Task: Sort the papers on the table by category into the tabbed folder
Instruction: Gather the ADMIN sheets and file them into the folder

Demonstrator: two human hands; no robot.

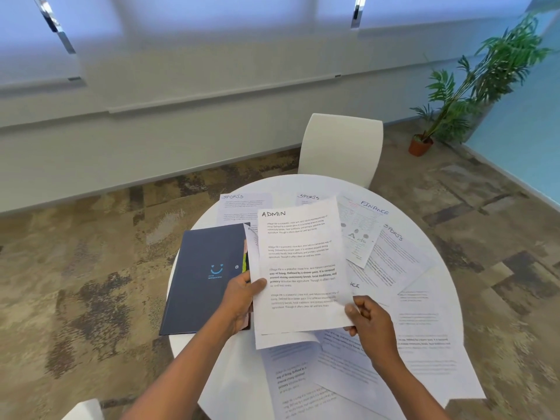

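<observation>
1. Both forearms run out of the bottom edge, so only hands and arms of the person show.
2. Left hand (242,295) grips the left edge of the ADMIN sheet (300,268), thumb curled over the front, the other fingers hidden behind the paper.
3. Right hand (368,318) pinches that sheet's lower right corner, fingers curled; the corner looks blurred.
4. The sheet is held up over the middle of the round white table (209,374); more sheets sit behind it, only their left and bottom edges peeking out.
5. Its heading "ADMIN" is handwritten; the bold lines read "way of living. Defined by a slower pace." The finer print is too small to make out.
6. The dark folder (200,277) lies on the table's left, overhanging the edge, its right side covered by the held sheets and left hand. A blue smiley sits on the cover; the words under it are unreadable. A green tab (245,262) shows at its right edge.
7. On the far side lie two sheets headed "SPORTS" (242,204), the second mostly hidden.
8. To the right, a "FINANCE" sheet (360,231) overlaps another "SPORTS" page (391,262).
9. A heading ending "CE" pokes out beside the held sheet.
10. Near-side papers (348,374) overlap, blurred, partly under the right arm.
11. A white chair (341,147) stands beyond the table, a potted plant (472,89) in the corner.
</observation>
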